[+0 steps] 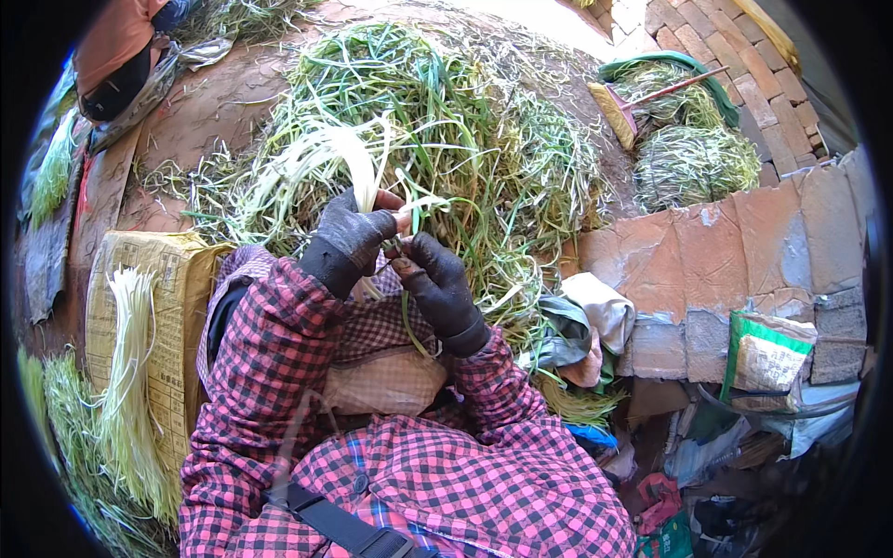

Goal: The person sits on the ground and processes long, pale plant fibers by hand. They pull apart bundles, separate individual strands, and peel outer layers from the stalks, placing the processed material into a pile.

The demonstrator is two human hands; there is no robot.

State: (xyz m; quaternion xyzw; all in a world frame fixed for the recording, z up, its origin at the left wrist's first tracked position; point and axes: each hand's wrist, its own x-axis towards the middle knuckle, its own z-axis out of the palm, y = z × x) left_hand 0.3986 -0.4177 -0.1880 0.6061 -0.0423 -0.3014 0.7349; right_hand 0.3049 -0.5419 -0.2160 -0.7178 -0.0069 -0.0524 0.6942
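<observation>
My left hand (356, 227), in a dark fingerless glove, is closed around a bunch of pale leafy stalks (354, 157), whose white part stands up from the fist and whose leaves fall to the left. Close beside it, my right hand (436, 279), gloved the same way, pinches a thin green leaf between thumb and fingers. The fingertips of both hands almost meet. Behind them lies a big heap of loose green and yellowed leaves (446, 118). Another bundle of pale stalks (132, 335) rests on a yellow printed carton (185, 279) at my left.
At the upper left is another person (115, 49), partly visible. A broom (628, 111) lies by leaf piles (698, 164) at the upper right. A low brick wall (711, 258) runs along the right, with crumpled cloths (593, 314) and a printed sack (771, 356) near it.
</observation>
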